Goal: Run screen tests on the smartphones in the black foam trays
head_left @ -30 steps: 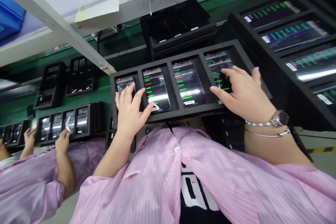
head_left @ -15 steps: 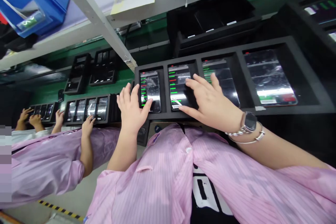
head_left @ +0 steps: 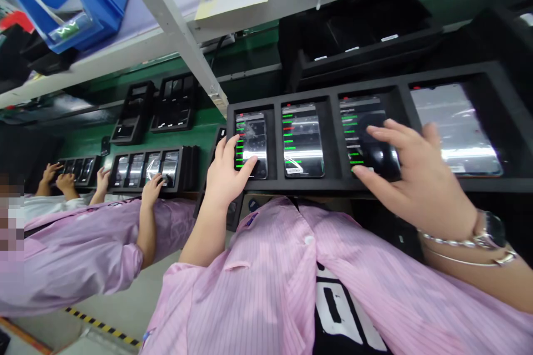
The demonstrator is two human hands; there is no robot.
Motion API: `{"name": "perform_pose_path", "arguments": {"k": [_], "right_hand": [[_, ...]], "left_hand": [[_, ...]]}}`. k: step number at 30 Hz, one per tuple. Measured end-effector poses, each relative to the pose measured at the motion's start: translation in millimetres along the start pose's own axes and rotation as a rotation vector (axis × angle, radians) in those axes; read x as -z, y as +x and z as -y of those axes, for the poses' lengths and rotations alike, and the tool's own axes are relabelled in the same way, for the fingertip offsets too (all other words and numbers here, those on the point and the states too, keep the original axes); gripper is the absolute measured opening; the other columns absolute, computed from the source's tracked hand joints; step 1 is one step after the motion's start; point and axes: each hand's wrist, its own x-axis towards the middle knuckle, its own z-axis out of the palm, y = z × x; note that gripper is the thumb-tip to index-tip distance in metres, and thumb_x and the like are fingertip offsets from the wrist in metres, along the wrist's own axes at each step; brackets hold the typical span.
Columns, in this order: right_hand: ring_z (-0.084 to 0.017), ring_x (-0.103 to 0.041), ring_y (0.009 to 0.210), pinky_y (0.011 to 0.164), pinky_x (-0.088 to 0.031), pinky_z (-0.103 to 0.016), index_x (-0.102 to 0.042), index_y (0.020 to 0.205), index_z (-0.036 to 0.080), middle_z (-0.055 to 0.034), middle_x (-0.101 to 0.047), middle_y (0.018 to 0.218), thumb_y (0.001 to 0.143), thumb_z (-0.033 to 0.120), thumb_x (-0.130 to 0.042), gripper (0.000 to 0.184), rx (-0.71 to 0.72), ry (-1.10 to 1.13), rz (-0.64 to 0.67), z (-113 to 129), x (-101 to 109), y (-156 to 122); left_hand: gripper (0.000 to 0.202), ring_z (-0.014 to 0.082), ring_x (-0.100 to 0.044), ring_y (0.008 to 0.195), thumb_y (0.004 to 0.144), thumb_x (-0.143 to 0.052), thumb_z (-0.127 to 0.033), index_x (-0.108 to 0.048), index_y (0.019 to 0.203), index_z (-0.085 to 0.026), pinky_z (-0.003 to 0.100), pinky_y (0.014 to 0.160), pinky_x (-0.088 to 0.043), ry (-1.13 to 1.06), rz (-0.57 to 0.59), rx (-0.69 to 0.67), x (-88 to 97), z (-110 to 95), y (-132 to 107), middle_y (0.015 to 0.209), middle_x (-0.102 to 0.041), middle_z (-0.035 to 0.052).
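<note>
The left hand (head_left: 229, 169) lies open against the first phone (head_left: 252, 144), and the right hand (head_left: 416, 188) spreads open over the third phone (head_left: 366, 133), neither gripping. Both phones sit in compartments of a black tray (head_left: 316, 184); beyond, a co-worker's hand (head_left: 152, 189) touches another tray (head_left: 125, 189).

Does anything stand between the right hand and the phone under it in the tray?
Nothing visible does: the right hand appears to lie directly on the third phone from the left in the black tray, with no object between them.
</note>
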Motion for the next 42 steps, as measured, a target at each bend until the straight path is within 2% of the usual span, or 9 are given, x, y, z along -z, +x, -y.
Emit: {"name": "perform_pose_path", "arguments": {"k": [7,15,20,23,25,27,30,33,42], "right_hand": [[-0.037,-0.067,0.126,0.126,-0.033,-0.066,-0.062,0.138,0.026,-0.0127,-0.071,0.125,0.099,0.044,-0.063,0.043,-0.08,-0.083,-0.224,-27,17,-27],[-0.038,-0.053,0.142,0.126,-0.031,-0.07,-0.055,0.138,0.025,-0.0125,-0.067,0.133,0.101,0.053,-0.051,0.047,-0.099,-0.06,0.02,-16,17,-13],[-0.033,-0.067,0.123,0.13,-0.023,-0.068,-0.064,0.113,0.026,-0.0071,-0.074,0.109,0.103,0.054,-0.047,0.034,-0.035,0.024,0.173,-21,19,-2],[-0.043,-0.046,0.147,0.128,-0.018,-0.074,-0.058,0.141,0.015,-0.0211,-0.063,0.14,0.103,0.069,-0.04,0.068,-0.096,-0.114,0.184,-32,18,6],[-0.05,-0.02,0.159,0.126,-0.015,-0.076,-0.035,0.162,0.006,-0.0296,-0.034,0.164,0.099,0.081,-0.039,0.098,-0.111,-0.227,0.074,-38,19,8],[-0.049,-0.008,0.161,0.127,-0.014,-0.074,-0.017,0.17,0.01,-0.0274,-0.016,0.172,0.097,0.084,-0.041,0.107,-0.048,-0.24,0.0,-40,20,7],[-0.045,-0.023,0.159,0.128,-0.017,-0.072,-0.022,0.169,0.018,-0.0238,-0.035,0.166,0.1,0.081,-0.042,0.096,0.014,-0.164,0.001,-37,19,2],[-0.044,-0.036,0.153,0.128,-0.022,-0.069,-0.036,0.163,0.011,-0.0251,-0.052,0.152,0.101,0.08,-0.039,0.092,-0.05,-0.132,0.055,-32,14,0],[-0.045,-0.031,0.155,0.127,-0.023,-0.072,-0.036,0.163,0.014,-0.0217,-0.045,0.16,0.1,0.079,-0.04,0.091,-0.059,-0.189,0.148,-31,5,5]], "left_hand": [[0.07,0.0351,-0.045,0.153,0.095,-0.062,-0.056,-0.048,0.156,-0.026,0.052,0.115,-0.051,0.035,-0.023,-0.005,-0.4,-1,5,0.164,-0.045,0.0153],[0.063,0.0363,-0.049,0.15,0.095,-0.06,-0.059,-0.056,0.151,-0.028,0.053,0.115,-0.052,0.074,-0.019,0.007,0.4,0,6,0.166,-0.044,0.0142],[0.077,0.033,-0.044,0.155,0.095,-0.063,-0.056,-0.04,0.162,-0.025,0.053,0.123,-0.043,-0.001,-0.046,-0.034,-1.9,5,5,0.168,-0.043,0.0156],[0.079,0.0314,-0.039,0.158,0.096,-0.064,-0.054,-0.035,0.164,-0.026,0.051,0.127,-0.039,-0.045,-0.075,-0.059,-4.0,9,4,0.17,-0.041,0.0144],[0.077,0.0315,-0.039,0.158,0.096,-0.065,-0.053,-0.037,0.163,-0.026,0.051,0.128,-0.038,-0.053,-0.083,-0.058,-4.8,11,4,0.169,-0.042,0.0143],[0.077,0.0313,-0.039,0.158,0.095,-0.065,-0.053,-0.039,0.162,-0.025,0.05,0.128,-0.038,-0.062,-0.084,-0.053,-4.8,11,4,0.169,-0.043,0.0144],[0.077,0.0312,-0.04,0.158,0.096,-0.065,-0.054,-0.039,0.162,-0.025,0.049,0.126,-0.041,-0.07,-0.073,-0.043,-4.0,10,3,0.169,-0.042,0.0143],[0.077,0.0322,-0.04,0.157,0.096,-0.065,-0.054,-0.038,0.163,-0.026,0.049,0.123,-0.044,-0.07,-0.061,-0.037,-3.5,9,2,0.169,-0.041,0.0145],[0.074,0.0313,-0.042,0.156,0.096,-0.065,-0.054,-0.041,0.16,-0.027,0.049,0.124,-0.044,-0.078,-0.087,-0.076,-5.7,14,5,0.165,-0.046,0.0145]]}}
